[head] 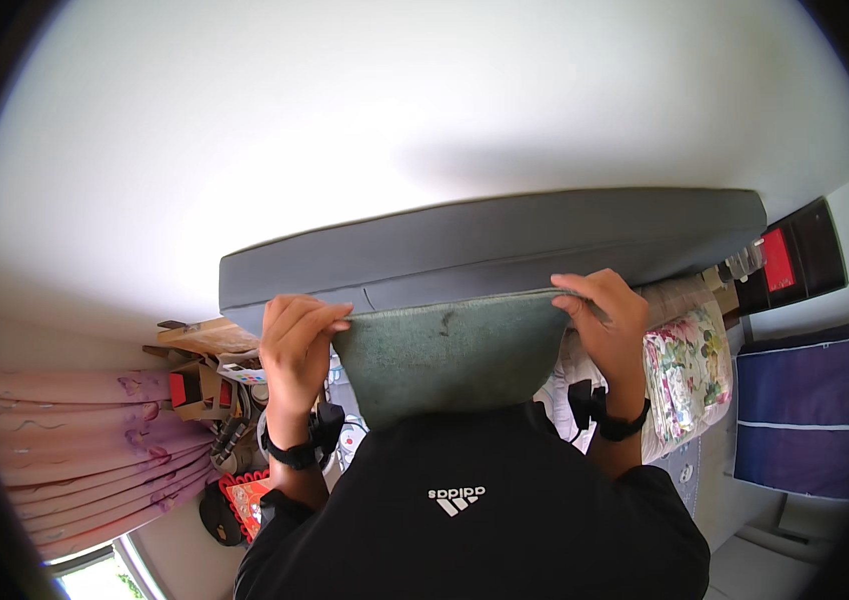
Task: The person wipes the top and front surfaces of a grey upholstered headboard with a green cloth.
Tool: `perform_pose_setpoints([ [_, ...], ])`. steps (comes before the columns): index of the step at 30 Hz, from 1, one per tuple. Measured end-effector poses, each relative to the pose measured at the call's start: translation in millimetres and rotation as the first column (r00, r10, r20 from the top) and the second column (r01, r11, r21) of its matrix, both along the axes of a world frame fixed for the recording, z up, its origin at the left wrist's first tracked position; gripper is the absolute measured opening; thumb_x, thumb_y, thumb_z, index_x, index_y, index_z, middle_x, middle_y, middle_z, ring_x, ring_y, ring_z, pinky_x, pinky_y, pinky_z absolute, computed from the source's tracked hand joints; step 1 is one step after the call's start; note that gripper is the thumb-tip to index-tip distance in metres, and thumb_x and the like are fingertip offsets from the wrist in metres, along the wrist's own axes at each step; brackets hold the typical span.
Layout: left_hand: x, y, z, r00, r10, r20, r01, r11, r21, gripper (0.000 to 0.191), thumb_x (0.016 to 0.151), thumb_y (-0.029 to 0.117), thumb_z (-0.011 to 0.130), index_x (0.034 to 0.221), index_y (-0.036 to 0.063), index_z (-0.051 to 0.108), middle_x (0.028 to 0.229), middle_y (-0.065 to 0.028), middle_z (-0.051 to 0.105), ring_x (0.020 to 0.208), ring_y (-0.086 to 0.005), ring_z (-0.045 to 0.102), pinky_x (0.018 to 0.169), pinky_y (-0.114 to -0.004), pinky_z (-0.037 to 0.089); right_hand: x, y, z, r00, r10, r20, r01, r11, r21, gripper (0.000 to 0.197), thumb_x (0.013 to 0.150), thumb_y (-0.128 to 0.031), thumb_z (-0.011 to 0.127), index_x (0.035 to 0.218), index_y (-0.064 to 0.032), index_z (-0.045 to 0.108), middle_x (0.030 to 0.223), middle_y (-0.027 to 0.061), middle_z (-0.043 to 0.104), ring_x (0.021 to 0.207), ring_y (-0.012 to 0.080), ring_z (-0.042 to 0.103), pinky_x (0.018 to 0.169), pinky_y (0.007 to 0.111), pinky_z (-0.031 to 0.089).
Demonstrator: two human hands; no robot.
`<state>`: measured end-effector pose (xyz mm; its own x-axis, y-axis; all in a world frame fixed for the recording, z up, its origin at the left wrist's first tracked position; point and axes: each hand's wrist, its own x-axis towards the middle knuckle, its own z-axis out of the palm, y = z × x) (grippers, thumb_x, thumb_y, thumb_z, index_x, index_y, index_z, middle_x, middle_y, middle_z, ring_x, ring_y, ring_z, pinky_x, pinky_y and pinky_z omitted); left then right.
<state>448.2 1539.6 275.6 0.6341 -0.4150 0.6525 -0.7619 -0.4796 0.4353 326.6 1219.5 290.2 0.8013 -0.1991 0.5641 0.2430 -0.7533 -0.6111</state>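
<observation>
A dark green cloth (439,360) hangs stretched between my two hands, with a small dark mark near its upper edge. My left hand (298,349) pinches one upper corner between thumb and fingers. At the other upper corner my right hand (604,322) grips the cloth the same way. Both wrists bear black straps with small dark devices. The lower part of the cloth meets the front of a black shirt (469,540). Just beyond the cloth runs the grey padded headboard (469,232) of a bed, against a white wall.
Pink flowered curtains (87,450) hang at the left, beside an open cardboard box (203,390) and assorted items. Folded floral bedding (687,367) lies at the right. Farther right are a dark panel with a red piece (777,259) and a purple-blue fabric cover (807,420).
</observation>
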Motion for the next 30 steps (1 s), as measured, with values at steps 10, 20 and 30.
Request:
perform_pose_setpoints([
  [10, -9, -3, 4, 0.998, 0.036, -0.042, -0.039, 0.995, -0.091, 0.027, 0.068, -0.017, 0.07, 0.088, 0.001, 0.072, 0.082, -0.0067, 0.067, 0.081, -0.021, 0.06, 0.071, -0.031, 0.048, -3, 1, -2, 0.999, 0.003, 0.037, -0.003, 1.0, -0.006, 0.017, 0.076, -0.006, 0.082, 0.092, -0.0078, 0.075, 0.077, 0.0055, 0.069, 0.07, 0.0224, 0.061, 0.063, 0.032, 0.048],
  [20, -20, 5, 18, 0.993, -0.011, -0.114, 0.0, 0.996, -0.094, 0.03, 0.065, -0.016, 0.073, 0.087, 0.0041, 0.073, 0.081, -0.0054, 0.066, 0.074, -0.0211, 0.058, 0.065, -0.031, 0.047, -9, -1, 13, 0.999, 0.032, 0.037, -0.03, 0.999, -0.041, 0.017, 0.076, -0.003, 0.081, 0.09, -0.0072, 0.074, 0.075, 0.0046, 0.067, 0.069, 0.0221, 0.059, 0.062, 0.032, 0.046],
  [30, -19, 6, 16, 0.988, 0.002, -0.154, -0.013, 0.997, -0.071, 0.027, 0.068, -0.017, 0.071, 0.088, 0.0017, 0.073, 0.08, -0.0064, 0.066, 0.074, -0.0194, 0.058, 0.064, -0.03, 0.047, -8, 0, 13, 0.999, 0.02, 0.041, -0.019, 0.999, -0.028, 0.015, 0.076, -0.004, 0.081, 0.089, -0.0063, 0.074, 0.074, 0.0054, 0.067, 0.068, 0.0222, 0.059, 0.062, 0.032, 0.046],
])
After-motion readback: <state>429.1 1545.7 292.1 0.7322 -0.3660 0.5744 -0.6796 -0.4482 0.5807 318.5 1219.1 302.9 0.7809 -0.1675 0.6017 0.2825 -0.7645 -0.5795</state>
